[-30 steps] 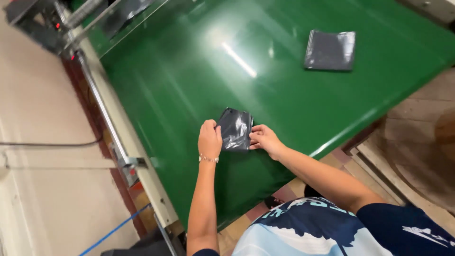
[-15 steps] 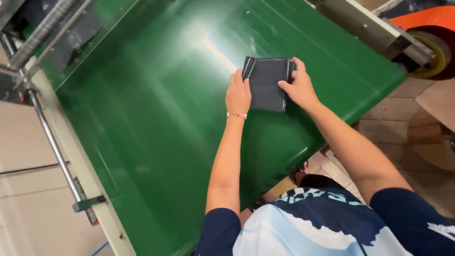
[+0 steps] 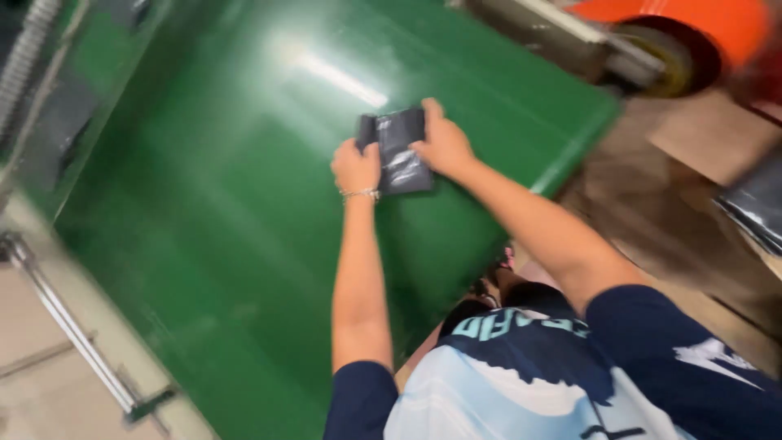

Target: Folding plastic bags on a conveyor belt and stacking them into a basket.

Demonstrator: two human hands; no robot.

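A flat dark grey plastic parcel (image 3: 397, 145) lies on the green conveyor belt (image 3: 212, 212). My left hand (image 3: 356, 169), with a thin bracelet at the wrist, grips its left edge. My right hand (image 3: 442, 145) rests on its right side, fingers over the top edge. Both arms reach forward over the belt from my blue and white shirt at the bottom of the view. The picture is blurred by motion.
A grey metal rail (image 3: 65, 322) runs along the belt's left side above a pale floor. An orange machine with a wheel (image 3: 664, 49) stands at the upper right. Brown cardboard (image 3: 709, 138) and a dark bag (image 3: 757, 208) lie on the right.
The view has swung right and closer. Both hands stay on the parcel, which has turned slightly and now sits more toward the belt's near right edge.
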